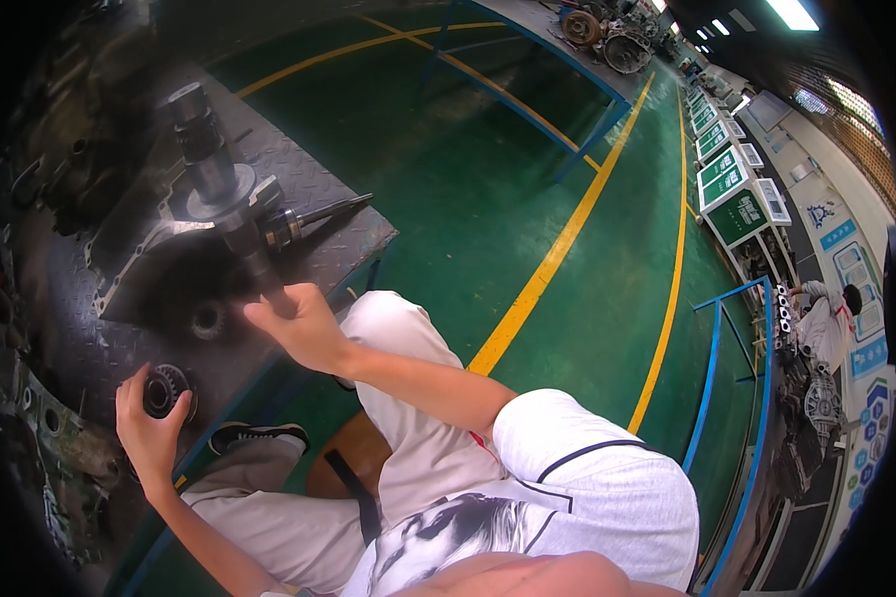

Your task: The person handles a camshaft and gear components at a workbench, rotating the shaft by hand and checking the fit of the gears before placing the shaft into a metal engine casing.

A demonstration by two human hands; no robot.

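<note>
Upper left, a stepped shaft (221, 191), its lower end in my right grip (307, 326); lower left, my left grip (153, 428) curves wide around a toothed ring (176, 378) on the bench (311, 181). I'd keep the shaft steady, fingertips even.

On my remote feed, a ceiling lamp (792, 14) glared white toward two o'clock. The green floor (448, 199) at twelve carried a soft sheen. I found the metal parts (65, 433) around eight o'clock dim, hazy and soft-edged. Fisheye distortion bowed a yellow line (673, 274) near three, and black swallowed the corners.
</note>
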